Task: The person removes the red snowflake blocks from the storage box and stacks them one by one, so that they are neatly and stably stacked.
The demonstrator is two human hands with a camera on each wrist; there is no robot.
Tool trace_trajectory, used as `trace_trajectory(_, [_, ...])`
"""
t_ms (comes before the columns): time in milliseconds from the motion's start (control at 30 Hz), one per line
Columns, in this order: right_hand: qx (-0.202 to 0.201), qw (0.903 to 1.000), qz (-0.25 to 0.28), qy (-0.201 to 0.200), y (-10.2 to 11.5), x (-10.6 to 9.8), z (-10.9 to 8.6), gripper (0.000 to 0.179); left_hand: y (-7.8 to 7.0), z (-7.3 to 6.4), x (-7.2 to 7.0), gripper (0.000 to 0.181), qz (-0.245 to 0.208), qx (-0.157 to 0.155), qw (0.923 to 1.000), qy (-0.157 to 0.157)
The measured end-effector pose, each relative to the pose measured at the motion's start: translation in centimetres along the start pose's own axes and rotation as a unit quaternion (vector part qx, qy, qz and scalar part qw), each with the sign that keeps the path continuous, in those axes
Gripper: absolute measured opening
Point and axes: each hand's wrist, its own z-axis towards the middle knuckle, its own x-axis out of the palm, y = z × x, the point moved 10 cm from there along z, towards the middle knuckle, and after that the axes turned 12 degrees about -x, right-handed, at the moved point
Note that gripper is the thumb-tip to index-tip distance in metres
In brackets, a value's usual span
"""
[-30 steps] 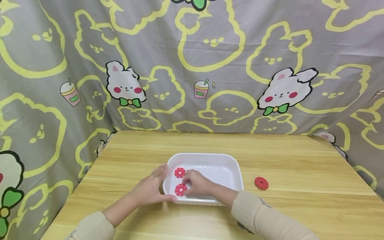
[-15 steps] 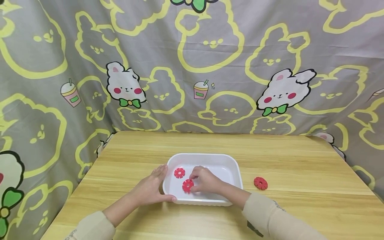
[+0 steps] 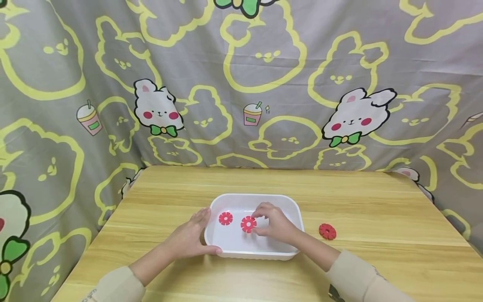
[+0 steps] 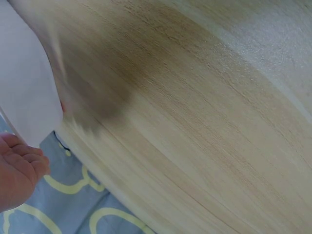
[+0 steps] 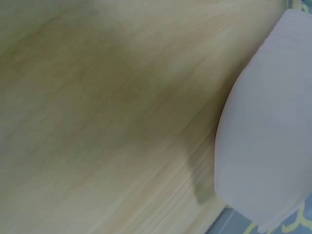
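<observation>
A white plastic tray (image 3: 260, 254) stands on the wooden table, its outer wall also visible in the left wrist view and the right wrist view. Round its near left corner my left hand (image 3: 190, 235) holds on, thumb along the front rim and fingers at the left side. Inside the tray, my right hand (image 3: 277, 224) pinches the right edge of a red notched snowflake disc (image 3: 248, 224) between fingers and thumb. Another red snowflake disc (image 3: 225, 218) lies to the left on the tray floor. A third red disc (image 3: 327, 231) lies on the table, right of the tray.
The wood-grain table (image 3: 377, 209) reaches back to a grey curtain (image 3: 286, 96) printed with yellow outlines and white rabbits. The curtain also hangs at the left and right sides. Something small and dark (image 3: 335, 292) shows under the right sleeve.
My right hand has moved right and slightly back, bringing the snowflake disc from the tray's left end toward the middle. My left hand has stayed at the tray's corner.
</observation>
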Motion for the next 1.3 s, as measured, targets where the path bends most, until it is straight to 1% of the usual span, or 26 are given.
trace_trajectory(167, [-0.036, 0.9983, -0.022, -0.041, 0.7, -1.6, -0.7, 0.023, -0.1, 0.0, 0.0, 0.114, -0.003, 0.000, 1.0000, 0.001])
trace_trajectory(367, [-0.067, 0.9917, -0.056, -0.094, 1.3, -3.3, -1.9, 0.027, -0.1, -0.1, 0.0, 0.113, 0.000, 0.005, 1.0000, -0.003])
trace_trajectory(533, [-0.067, 0.9881, -0.074, -0.117, 1.3, -4.5, -3.1, 0.030, -0.2, -0.1, 0.0, 0.113, 0.002, 0.009, 0.9999, -0.008])
trace_trajectory(733, [-0.045, 0.9862, -0.096, -0.127, 0.9, -5.6, -4.3, 0.032, -0.2, -0.2, -0.1, 0.112, 0.002, 0.009, 0.9999, -0.010])
trace_trajectory(867, [-0.043, 0.9841, -0.106, -0.135, 0.8, -6.3, -5.1, 0.034, -0.1, -0.2, 0.0, 0.112, -0.001, 0.006, 1.0000, -0.006])
trace_trajectory(967, [-0.055, 0.9794, -0.119, -0.154, 0.8, -7.1, -5.8, 0.036, -0.1, -0.1, 0.0, 0.112, 0.001, 0.006, 1.0000, -0.005])
trace_trajectory(1067, [-0.071, 0.9726, -0.132, -0.178, 0.9, -7.9, -6.6, 0.037, -0.1, -0.1, 0.0, 0.113, 0.003, 0.008, 0.9999, -0.007])
trace_trajectory(1133, [-0.079, 0.9693, -0.132, -0.192, 0.9, -8.4, -7.1, 0.037, -0.1, -0.1, 0.0, 0.112, 0.003, 0.008, 0.9999, -0.010])
trace_trajectory(1300, [-0.081, 0.9644, -0.138, -0.210, 0.6, -9.4, -8.3, 0.038, -0.1, -0.1, -0.1, 0.113, 0.003, 0.011, 0.9999, -0.011])
